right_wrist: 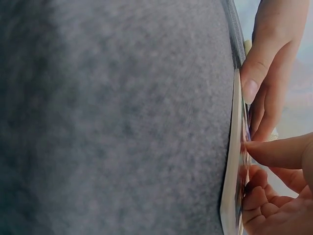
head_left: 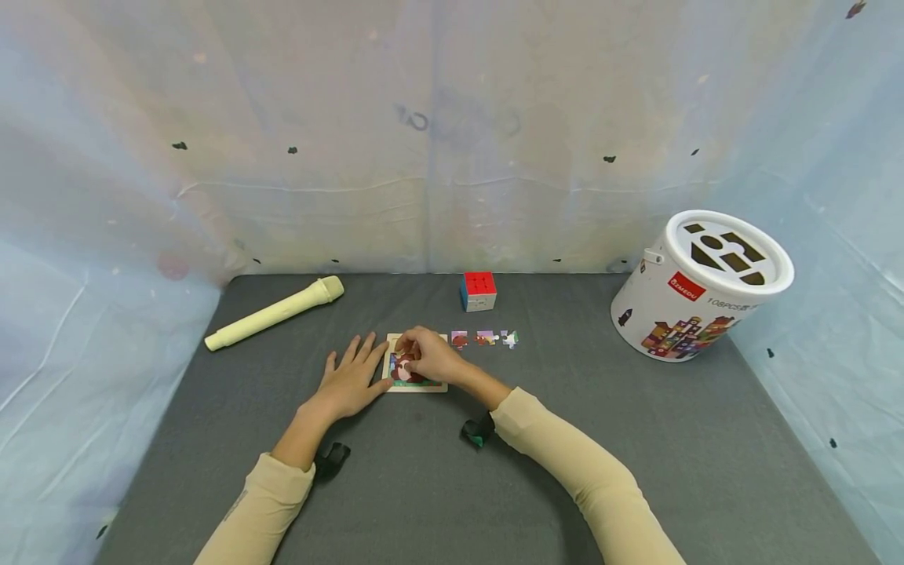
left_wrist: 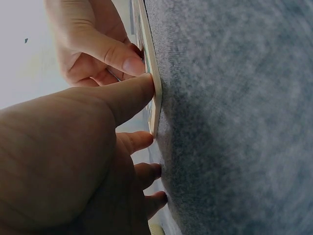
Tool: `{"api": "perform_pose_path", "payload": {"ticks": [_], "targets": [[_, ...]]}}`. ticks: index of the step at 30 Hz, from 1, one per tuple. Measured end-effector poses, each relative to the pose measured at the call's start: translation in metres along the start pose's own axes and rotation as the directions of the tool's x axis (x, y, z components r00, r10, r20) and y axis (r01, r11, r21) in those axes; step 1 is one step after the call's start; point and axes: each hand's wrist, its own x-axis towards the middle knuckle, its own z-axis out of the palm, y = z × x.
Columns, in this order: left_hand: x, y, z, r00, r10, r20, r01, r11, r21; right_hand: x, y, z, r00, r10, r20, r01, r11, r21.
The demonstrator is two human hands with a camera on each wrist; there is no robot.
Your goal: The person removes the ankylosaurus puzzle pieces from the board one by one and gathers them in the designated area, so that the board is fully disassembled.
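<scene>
A small wooden jigsaw puzzle board (head_left: 427, 388) with a colourful picture lies flat on the grey table. My left hand (head_left: 351, 384) is spread at its left side; the thumb touches the near left corner and the index fingertip meets the board's edge, other fingertips resting on the cloth. Over the picture, my right hand (head_left: 432, 357) has bent fingers, with thumb (right_wrist: 257, 152) and fingertips down at the board's surface. Whether a puzzle piece sits between them is hidden. Three loose pieces lie in a row right of the board: one (head_left: 459, 339), another (head_left: 486, 337) and a whitish one (head_left: 510, 339).
Behind the pieces stands a puzzle cube (head_left: 479, 291) with a red top. A pale yellow microphone-shaped stick (head_left: 275, 314) lies at the back left. At the right is a big white bucket (head_left: 695, 290) with shape holes in its lid. Plastic sheeting (head_left: 424, 157) walls the table.
</scene>
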Motion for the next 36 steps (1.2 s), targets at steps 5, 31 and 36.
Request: {"api": "perform_pose_path", "payload": {"ticks": [5,31,36], "targets": [[-0.0008,0.0005,-0.0001,1.000,-0.001,-0.002,0.001,1.000,-0.001,0.0009,0.0001,0.0013,1.000,0.018,0.005,-0.018,1.000,-0.020],[-0.0026,0.0008,-0.0011,1.000,0.004,-0.003,-0.004,1.000,-0.003,0.0013,0.0003,0.0035,1.000,-0.004,0.009,0.005,0.999,-0.050],[-0.0023,0.0010,-0.0014,1.000,0.003,0.001,-0.003,1.000,-0.004,0.0003,0.0007,0.0024,1.000,-0.004,-0.012,0.004,1.000,0.021]]}}
